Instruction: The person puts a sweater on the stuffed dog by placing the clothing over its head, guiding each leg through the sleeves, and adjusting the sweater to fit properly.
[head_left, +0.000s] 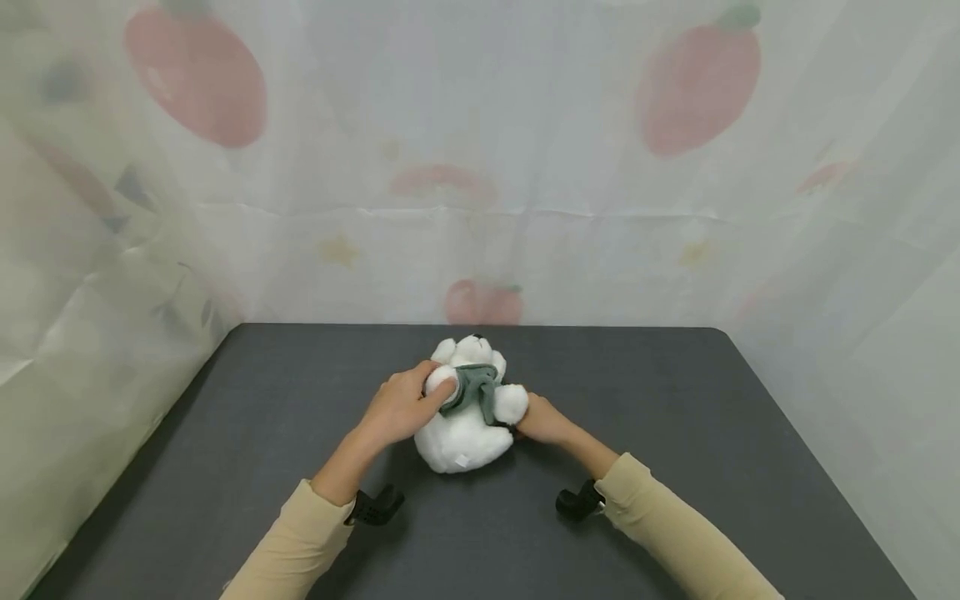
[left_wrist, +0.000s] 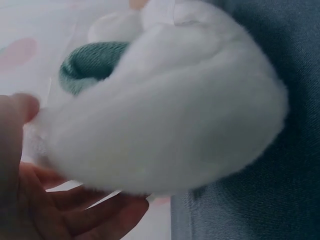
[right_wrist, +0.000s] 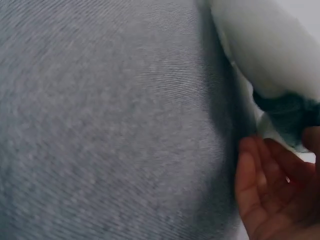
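Observation:
A white plush toy (head_left: pixel 465 433) in a green knitted garment (head_left: pixel 477 388) lies on the dark grey table (head_left: pixel 675 433). My left hand (head_left: pixel 435 393) grips the toy's left paw, with the thumb and fingers curled round it. In the left wrist view the toy (left_wrist: pixel 165 120) fills the frame, the green garment (left_wrist: pixel 90 62) sits at the top left, and my left hand (left_wrist: pixel 35 200) cups the toy from below. My right hand (head_left: pixel 534 421) holds the toy's right side under the other paw, with its fingertips hidden. The right wrist view shows my right hand (right_wrist: pixel 275 190) loosely curled below the toy (right_wrist: pixel 270 45), beside the garment (right_wrist: pixel 287 112).
A pale curtain with red fruit prints (head_left: pixel 697 92) walls in the table at the back and on both sides. The table has rounded far corners. Black wrist mounts (head_left: pixel 375 506) sit under both beige sleeves.

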